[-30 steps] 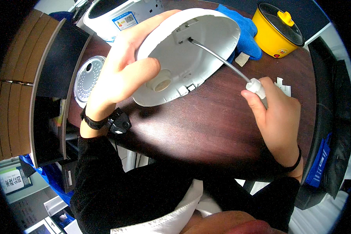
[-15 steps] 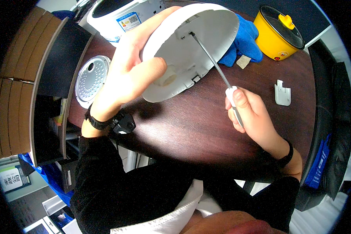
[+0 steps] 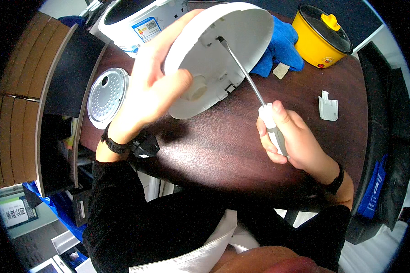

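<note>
My left hand grips the left rim of a white plastic lid, thumb on the near side. The lid is tilted up, its hollow inside toward me. In my right hand is a screwdriver, fingers closed round its white and grey handle. The blade's tip meets a small dark spot on the lid's inside, near the upper edge. Left of my forearm lies a round perforated grey plate. A small white plastic cover rests on the table, right of my right hand.
A white appliance body with a label stands at the back left. A yellow pot with a dark lid is at the back right, beside a blue cloth. A black clip-like object sits near my left wrist on the brown table.
The screwdriver's handle and my right hand have shifted slightly left and down, and the fingers have changed position on the handle. The lid has tilted a little, still in my left hand.
</note>
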A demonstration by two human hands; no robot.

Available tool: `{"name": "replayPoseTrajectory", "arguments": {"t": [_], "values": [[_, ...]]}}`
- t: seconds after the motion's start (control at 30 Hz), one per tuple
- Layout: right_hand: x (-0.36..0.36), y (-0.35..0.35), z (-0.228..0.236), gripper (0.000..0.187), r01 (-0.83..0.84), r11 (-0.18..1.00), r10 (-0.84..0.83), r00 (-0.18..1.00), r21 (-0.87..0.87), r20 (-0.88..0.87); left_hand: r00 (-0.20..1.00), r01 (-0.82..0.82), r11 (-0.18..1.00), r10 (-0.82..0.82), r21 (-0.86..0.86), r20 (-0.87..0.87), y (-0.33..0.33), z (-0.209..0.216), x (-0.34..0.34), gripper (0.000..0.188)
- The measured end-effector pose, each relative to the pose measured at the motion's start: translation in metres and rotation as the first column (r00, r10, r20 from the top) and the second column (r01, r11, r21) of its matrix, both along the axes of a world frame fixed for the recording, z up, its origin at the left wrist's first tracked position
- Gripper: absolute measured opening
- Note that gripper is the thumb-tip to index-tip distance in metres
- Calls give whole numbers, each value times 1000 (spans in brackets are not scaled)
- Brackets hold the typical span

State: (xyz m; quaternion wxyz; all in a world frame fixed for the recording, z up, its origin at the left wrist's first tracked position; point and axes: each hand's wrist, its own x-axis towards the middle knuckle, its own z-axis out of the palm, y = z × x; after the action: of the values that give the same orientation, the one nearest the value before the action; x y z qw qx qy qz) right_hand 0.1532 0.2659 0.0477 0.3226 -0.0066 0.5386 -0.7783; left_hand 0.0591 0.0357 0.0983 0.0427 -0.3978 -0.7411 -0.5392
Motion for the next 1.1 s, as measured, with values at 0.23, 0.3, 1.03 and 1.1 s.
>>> {"name": "replayPoseTrajectory", "arguments": {"t": [0.23, 0.3, 1.03, 1.1], "values": [[-21, 25, 14, 40, 181, 786, 106, 903, 592, -417, 978, -91, 993, 103, -73, 183, -5, 15, 2, 65], [-22, 26, 25, 35, 437, 588, 166, 759, 681, -630, 986, -24, 999, 30, -39, 161, -10, 14, -2, 52], [-27, 58, 46, 18, 741, 337, 206, 543, 580, -814, 942, 212, 975, -187, -64, 279, -18, 23, -19, 48], [-29, 57, 45, 17, 749, 378, 130, 539, 545, -832, 948, 191, 979, -163, -77, 274, -23, 18, -21, 50]]}}
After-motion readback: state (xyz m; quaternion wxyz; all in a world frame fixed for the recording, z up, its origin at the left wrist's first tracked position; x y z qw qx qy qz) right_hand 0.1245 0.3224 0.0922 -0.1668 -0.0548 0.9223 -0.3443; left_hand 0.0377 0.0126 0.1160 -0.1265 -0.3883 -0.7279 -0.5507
